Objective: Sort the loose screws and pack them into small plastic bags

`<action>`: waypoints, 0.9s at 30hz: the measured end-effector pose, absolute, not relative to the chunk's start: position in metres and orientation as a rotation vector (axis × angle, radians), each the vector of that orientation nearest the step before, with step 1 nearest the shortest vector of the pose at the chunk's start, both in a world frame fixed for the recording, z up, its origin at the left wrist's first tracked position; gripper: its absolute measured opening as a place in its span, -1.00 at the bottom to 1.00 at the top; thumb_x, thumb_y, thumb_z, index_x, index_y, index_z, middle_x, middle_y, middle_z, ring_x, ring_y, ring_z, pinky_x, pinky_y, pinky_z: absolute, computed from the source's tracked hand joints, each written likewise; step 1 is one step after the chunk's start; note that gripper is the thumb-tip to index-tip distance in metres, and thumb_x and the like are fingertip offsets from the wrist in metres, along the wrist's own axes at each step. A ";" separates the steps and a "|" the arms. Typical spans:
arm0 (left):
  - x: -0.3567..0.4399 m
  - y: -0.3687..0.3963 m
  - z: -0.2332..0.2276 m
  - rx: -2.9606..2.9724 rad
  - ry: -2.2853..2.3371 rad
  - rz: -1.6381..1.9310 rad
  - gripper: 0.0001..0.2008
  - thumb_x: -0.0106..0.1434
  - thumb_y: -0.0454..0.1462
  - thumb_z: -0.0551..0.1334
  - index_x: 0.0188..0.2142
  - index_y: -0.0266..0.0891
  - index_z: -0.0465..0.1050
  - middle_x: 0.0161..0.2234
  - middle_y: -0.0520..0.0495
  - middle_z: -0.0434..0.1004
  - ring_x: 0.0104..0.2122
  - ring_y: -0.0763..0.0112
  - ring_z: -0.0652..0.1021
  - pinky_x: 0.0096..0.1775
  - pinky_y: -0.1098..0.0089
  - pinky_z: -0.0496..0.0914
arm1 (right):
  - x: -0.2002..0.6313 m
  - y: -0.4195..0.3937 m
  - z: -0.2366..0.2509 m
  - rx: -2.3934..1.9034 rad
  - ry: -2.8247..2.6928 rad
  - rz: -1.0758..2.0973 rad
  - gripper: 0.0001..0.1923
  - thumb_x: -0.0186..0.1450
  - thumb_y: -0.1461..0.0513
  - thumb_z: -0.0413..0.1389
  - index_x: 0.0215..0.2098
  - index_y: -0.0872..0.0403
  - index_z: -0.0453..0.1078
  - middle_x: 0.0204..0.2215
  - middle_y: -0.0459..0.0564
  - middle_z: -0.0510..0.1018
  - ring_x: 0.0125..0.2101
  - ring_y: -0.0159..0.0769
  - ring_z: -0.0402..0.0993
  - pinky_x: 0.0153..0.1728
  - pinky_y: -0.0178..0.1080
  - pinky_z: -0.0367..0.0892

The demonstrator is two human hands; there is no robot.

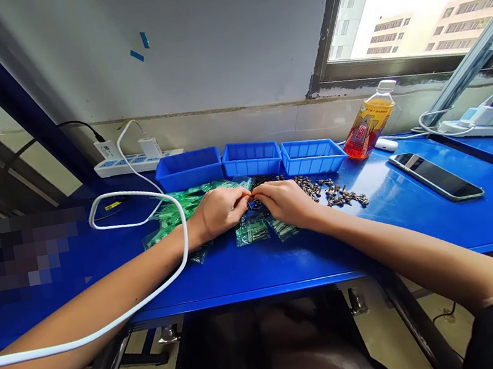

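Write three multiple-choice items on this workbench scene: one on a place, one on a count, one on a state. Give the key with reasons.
1. Where does the drink bottle stand?
A. right of the blue bins
B. left of the power strip
C. on the floor

2. How many blue bins sit in the row?
A. two
B. three
C. five

3. How does the smartphone lie?
A. flat, screen dark
B. propped upright
C. inside a bin

Key: 1 A, it leans beside the rightmost bin; 2 B, three side by side; 3 A, flat on the blue table, unlit.

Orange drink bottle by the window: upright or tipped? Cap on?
Tipped. The bottle leans, its base on the blue table and its neck slanting up toward the window sill. Its white cap is on.
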State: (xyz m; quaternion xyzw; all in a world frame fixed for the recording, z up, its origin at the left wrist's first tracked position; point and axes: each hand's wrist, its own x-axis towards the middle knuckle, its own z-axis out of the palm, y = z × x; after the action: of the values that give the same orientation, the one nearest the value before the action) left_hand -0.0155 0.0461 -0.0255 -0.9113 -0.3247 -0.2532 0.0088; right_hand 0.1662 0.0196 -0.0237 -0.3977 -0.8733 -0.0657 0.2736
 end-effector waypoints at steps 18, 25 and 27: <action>-0.015 0.046 -0.025 -2.832 -0.955 -0.805 -0.72 0.26 -0.28 -0.01 -0.25 -0.29 0.46 -0.38 -0.10 0.59 -0.37 0.29 0.56 -0.31 0.37 0.39 | 0.165 0.018 -0.020 -1.121 -2.323 -0.068 -0.77 0.28 0.39 -0.06 -0.29 0.15 0.44 -0.36 0.03 0.58 -0.36 -0.34 0.49 -0.34 -0.36 0.27; -0.015 0.045 -0.024 -2.832 -1.000 -0.851 -0.73 0.25 -0.28 0.00 -0.26 -0.28 0.45 -0.40 -0.07 0.58 -0.38 0.33 0.56 -0.32 0.41 0.38 | 0.167 0.017 -0.014 -1.153 -2.367 -0.084 -0.76 0.28 0.38 -0.06 -0.23 0.17 0.44 -0.33 0.06 0.57 -0.34 -0.33 0.48 -0.32 -0.34 0.27; -0.015 0.045 -0.024 -2.823 -1.015 -0.848 -0.74 0.25 -0.28 0.00 -0.26 -0.26 0.45 -0.41 -0.05 0.58 -0.39 0.34 0.55 -0.32 0.42 0.37 | 0.167 0.017 -0.013 -1.160 -2.376 -0.090 -0.77 0.29 0.36 -0.05 -0.24 0.15 0.45 -0.33 0.05 0.57 -0.34 -0.34 0.47 -0.32 -0.34 0.26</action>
State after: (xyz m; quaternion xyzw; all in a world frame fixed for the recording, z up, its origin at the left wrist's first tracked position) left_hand -0.0150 0.0452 -0.0240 -0.9055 -0.3255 -0.2721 0.0120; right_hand 0.1671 0.0167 -0.0135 -0.4251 -0.8706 -0.0330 0.2454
